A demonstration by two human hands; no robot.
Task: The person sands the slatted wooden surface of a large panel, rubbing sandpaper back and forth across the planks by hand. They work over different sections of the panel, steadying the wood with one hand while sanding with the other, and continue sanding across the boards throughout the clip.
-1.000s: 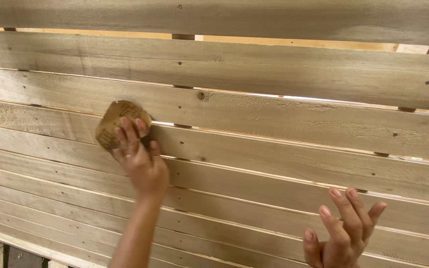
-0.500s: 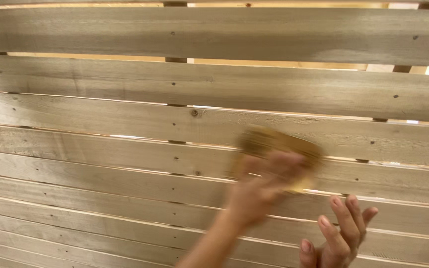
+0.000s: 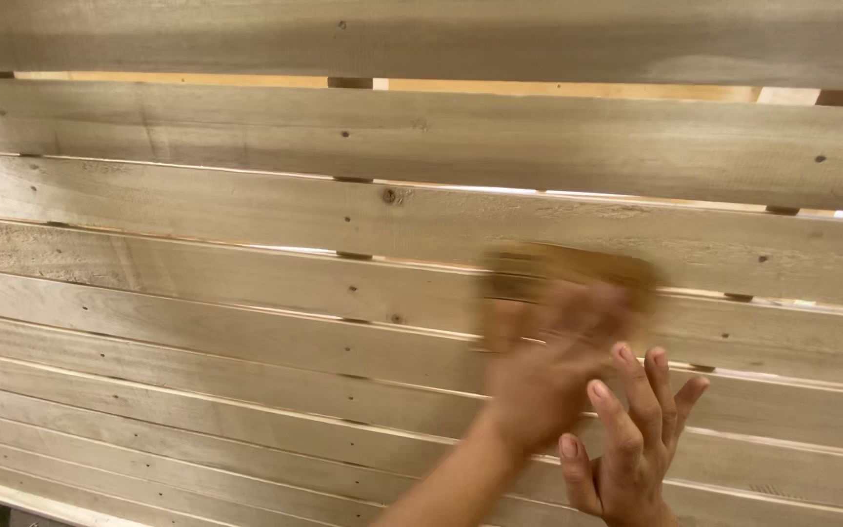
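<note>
Left hand [image 3: 548, 371]: motion-blurred, fingers spread flat and pressing a brown sanding pad [image 3: 568, 283] against a slatted wooden panel [image 3: 246, 322]; grip reads as a flat-palm press rather than a closed fist, though blur hides the detail. Pad: at 12 o'clock from that hand, under the fingertips, long axis running along the horizontal boards, straddling the seam between two slats right of centre. Right hand [image 3: 631, 444]: open, empty, fingers extended upward, at 5 o'clock from the pad and just beside the left wrist, farther from the pad than the left.
</note>
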